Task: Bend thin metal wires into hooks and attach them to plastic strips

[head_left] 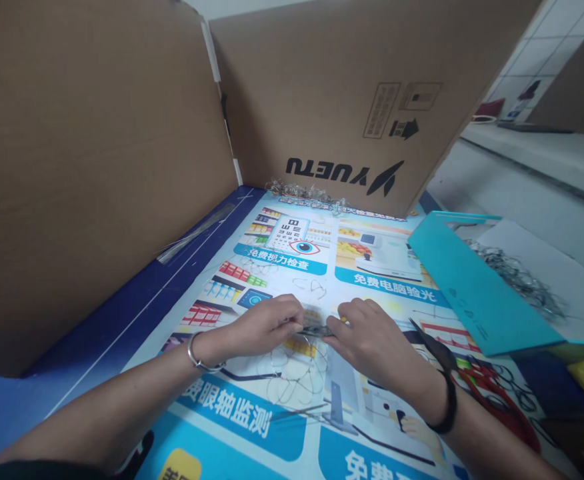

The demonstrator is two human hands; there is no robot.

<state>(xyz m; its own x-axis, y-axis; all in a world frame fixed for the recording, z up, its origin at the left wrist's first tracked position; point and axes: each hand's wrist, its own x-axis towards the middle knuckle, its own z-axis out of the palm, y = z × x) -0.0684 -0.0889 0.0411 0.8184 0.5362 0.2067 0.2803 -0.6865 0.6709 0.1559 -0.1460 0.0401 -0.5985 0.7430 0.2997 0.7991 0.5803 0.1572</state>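
Note:
My left hand (pixel 265 325), with a silver bracelet at the wrist, is closed in a pinch at one end of a short, dark grey wire piece (pixel 316 331). The other end is pinched by my right hand (pixel 372 337), which has a black band at its wrist. Blur and the fingers hide the wire's exact shape. Thin wire loops (pixel 299 377) lie on the printed poster just below the hands. Several straight wires (pixel 299 411) rest nearer to me. Beyond the hands lies a small bent wire (pixel 316 288).
Scissors (pixel 437 350) lie beside my right forearm. A teal box (pixel 472 293) at the right holds a heap of wire pieces (pixel 517 277). Tangled wire (pixel 312 193) lies along the base of tall cardboard walls (pixel 292 100). Straight wires (pixel 197 233) lie at the left.

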